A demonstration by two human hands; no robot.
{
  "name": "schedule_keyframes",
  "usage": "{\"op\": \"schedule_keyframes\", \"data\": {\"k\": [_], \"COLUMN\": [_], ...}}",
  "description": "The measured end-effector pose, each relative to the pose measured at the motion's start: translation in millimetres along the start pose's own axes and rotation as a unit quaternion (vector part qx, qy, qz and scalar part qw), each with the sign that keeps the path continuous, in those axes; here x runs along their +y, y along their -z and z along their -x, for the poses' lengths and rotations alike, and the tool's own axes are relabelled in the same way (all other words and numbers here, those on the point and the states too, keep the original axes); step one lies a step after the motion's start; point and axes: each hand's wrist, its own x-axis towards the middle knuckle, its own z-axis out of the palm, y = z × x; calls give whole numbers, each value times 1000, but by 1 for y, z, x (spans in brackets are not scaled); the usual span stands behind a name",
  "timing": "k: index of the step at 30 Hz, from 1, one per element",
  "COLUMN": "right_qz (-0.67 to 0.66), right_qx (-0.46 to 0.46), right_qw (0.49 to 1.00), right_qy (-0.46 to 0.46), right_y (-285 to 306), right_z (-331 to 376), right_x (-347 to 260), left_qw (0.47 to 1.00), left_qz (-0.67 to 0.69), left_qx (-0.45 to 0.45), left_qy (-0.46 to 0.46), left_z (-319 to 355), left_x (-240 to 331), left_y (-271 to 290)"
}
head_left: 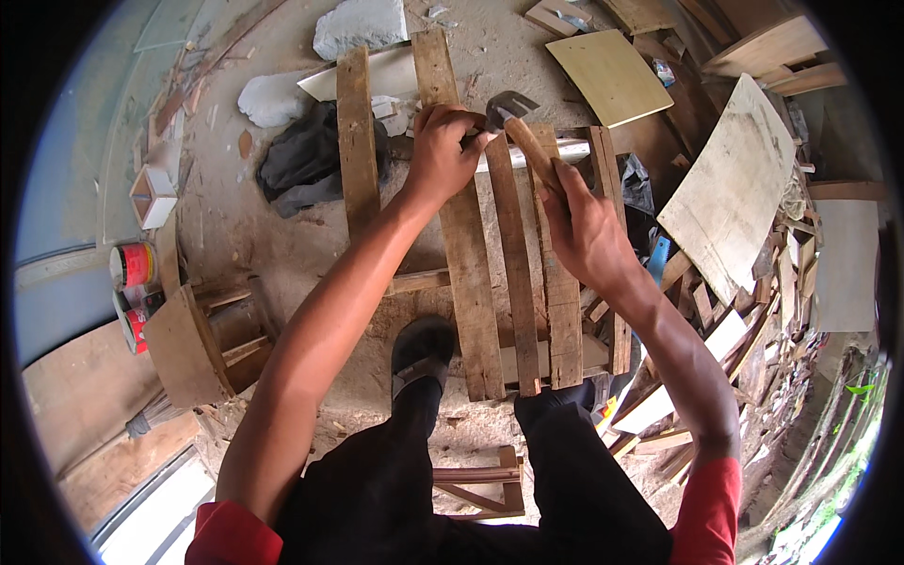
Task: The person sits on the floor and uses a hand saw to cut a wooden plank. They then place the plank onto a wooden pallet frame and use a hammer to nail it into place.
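Observation:
A pallet of worn wooden slats [476, 282] lies on the dusty ground before me. My right hand [589, 231] grips the wooden handle of a claw hammer [513, 113], whose metal head sits at the far end of the slats. My left hand [443, 146] is closed with its fingertips pinched right beside the hammer head, on top of a slat; what it pinches is too small to see. My dark shoe [422, 348] rests on the ground against the pallet's near left edge.
A dark cloth [306, 160] and white stone chunks [358, 26] lie at the far left. Paint cans [134, 266] and a small wooden stool [202, 344] stand left. Boards and scrap wood [730, 188] pile up at the right.

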Motion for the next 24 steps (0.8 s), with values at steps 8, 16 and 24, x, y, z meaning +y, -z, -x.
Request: {"op": "schedule_keyframes", "data": {"k": [8,16,24], "right_qz": [35,3,-127], "right_qx": [11,32,10], "right_qw": [999,999,988], "right_qy": [22,39,-88], "right_y": [-7,-3,12], "right_z": [2,-2,7], "right_x": [9,5,-8], "left_qw": [1000,1000,998], "left_qz": [2,-4,-24], "left_qx": [-12,-9,-56], "left_qy": [16,14,17], "left_z": [-1,-2,1], "left_x": [3,1,-3], "left_y": [0,-2,1]}}
